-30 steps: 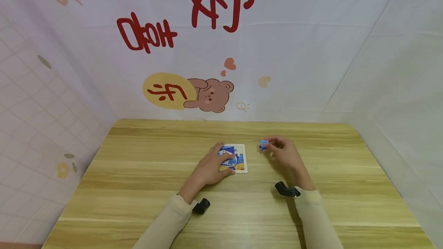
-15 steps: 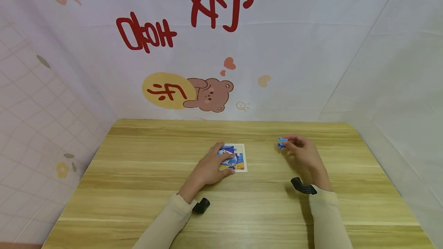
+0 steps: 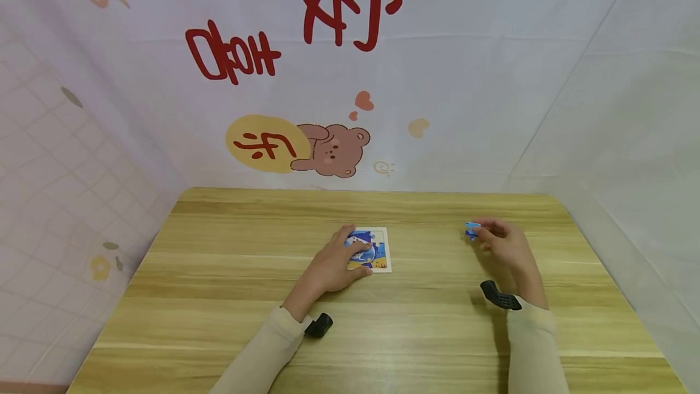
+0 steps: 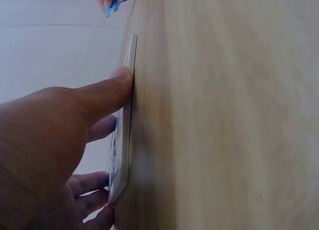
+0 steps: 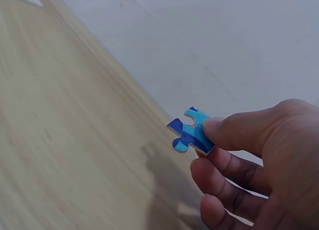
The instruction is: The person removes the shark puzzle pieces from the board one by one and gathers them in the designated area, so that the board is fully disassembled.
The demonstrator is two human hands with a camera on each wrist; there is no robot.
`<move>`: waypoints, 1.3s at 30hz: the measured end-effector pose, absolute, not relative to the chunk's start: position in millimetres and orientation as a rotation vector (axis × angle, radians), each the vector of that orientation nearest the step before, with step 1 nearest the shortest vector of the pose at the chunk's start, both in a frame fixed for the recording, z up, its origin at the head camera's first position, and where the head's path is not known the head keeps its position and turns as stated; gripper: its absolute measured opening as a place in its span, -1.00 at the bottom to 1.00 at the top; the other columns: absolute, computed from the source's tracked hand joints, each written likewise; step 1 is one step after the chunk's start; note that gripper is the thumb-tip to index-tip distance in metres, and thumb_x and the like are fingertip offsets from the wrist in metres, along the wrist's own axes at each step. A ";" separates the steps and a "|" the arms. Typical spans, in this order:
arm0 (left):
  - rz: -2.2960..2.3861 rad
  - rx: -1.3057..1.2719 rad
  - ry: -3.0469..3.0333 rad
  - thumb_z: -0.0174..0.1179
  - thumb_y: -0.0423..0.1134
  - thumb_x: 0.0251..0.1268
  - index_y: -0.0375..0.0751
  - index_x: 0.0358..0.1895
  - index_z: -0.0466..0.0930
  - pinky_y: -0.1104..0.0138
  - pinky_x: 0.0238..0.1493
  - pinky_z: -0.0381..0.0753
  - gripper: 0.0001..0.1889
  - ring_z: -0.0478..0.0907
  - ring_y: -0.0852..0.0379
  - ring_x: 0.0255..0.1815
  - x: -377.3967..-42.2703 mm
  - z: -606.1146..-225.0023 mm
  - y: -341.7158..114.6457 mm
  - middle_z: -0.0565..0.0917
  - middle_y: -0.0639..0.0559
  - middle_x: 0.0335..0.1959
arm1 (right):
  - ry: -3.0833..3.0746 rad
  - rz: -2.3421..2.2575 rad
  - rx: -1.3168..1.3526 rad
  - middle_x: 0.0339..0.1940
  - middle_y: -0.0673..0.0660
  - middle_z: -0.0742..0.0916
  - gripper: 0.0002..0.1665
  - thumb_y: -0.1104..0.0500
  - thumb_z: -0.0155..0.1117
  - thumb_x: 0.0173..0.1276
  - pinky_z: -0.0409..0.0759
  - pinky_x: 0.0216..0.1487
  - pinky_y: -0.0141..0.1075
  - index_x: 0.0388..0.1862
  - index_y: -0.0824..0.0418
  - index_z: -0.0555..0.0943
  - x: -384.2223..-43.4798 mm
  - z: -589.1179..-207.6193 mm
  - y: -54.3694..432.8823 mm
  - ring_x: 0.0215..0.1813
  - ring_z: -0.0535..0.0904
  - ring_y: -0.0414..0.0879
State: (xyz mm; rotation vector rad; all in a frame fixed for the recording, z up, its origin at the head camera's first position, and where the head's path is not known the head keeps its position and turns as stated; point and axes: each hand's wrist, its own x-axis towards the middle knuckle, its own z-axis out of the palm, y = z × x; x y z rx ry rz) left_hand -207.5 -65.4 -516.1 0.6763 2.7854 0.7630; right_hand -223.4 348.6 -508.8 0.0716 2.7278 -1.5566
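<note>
A small jigsaw puzzle [image 3: 380, 255] with a white border and a blue, purple and yellow picture lies flat on the table. The left hand [image 3: 332, 265] rests over its left part, thumb at the near edge and fingers spread across the picture and left side, hiding part of it. In the left wrist view, fingertips [image 4: 95, 182] touch the end of the board. To the right, the right hand [image 3: 505, 245] pinches a blue jigsaw piece [image 5: 188, 134] between thumb and fingers. Its shadow falls on the table below, and the piece's knobs point away from the hand.
The wood-grain table [image 3: 262, 217] ends at a white printed cloth [image 3: 465, 108] hanging behind it, with more cloth at both sides. Black wrist cameras [image 3: 319, 325] sit on both forearms, close above the tabletop.
The right hand has moved steadily to the right with the jigsaw piece, away from the puzzle. The left hand and the puzzle have stayed in place.
</note>
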 end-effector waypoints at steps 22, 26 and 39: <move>0.769 0.673 2.772 0.28 0.17 0.38 0.22 0.45 0.48 -0.16 0.46 0.40 -0.41 -0.03 -0.08 0.72 -206.8 -512.7 -63.7 0.02 -0.06 0.70 | 3.039 -1.085 0.179 -0.06 0.20 0.84 -0.57 -0.11 0.24 0.53 0.53 -0.21 -0.47 0.14 0.14 0.74 -222.8 -518.7 359.3 -0.18 0.59 -0.41; 0.767 0.673 2.774 0.28 0.18 0.38 0.22 0.45 0.48 -0.14 0.46 0.40 -0.40 -0.03 -0.08 0.72 -206.5 -512.5 -64.6 0.02 -0.06 0.70 | 3.100 -1.021 0.173 -0.09 0.21 0.84 -0.60 -0.07 0.25 0.54 0.59 -0.16 -0.28 0.12 0.15 0.76 -223.9 -521.0 357.6 -0.09 0.71 -0.03; 0.769 0.658 2.776 0.29 0.18 0.37 0.23 0.45 0.49 -0.12 0.49 0.38 -0.40 -0.05 -0.05 0.72 -207.0 -513.9 -65.4 0.03 -0.04 0.70 | 3.133 -0.985 0.165 -0.05 0.25 0.83 -0.66 -0.04 0.30 0.51 0.63 -0.13 -0.16 0.06 0.12 0.79 -226.4 -526.4 357.8 -0.12 0.73 0.03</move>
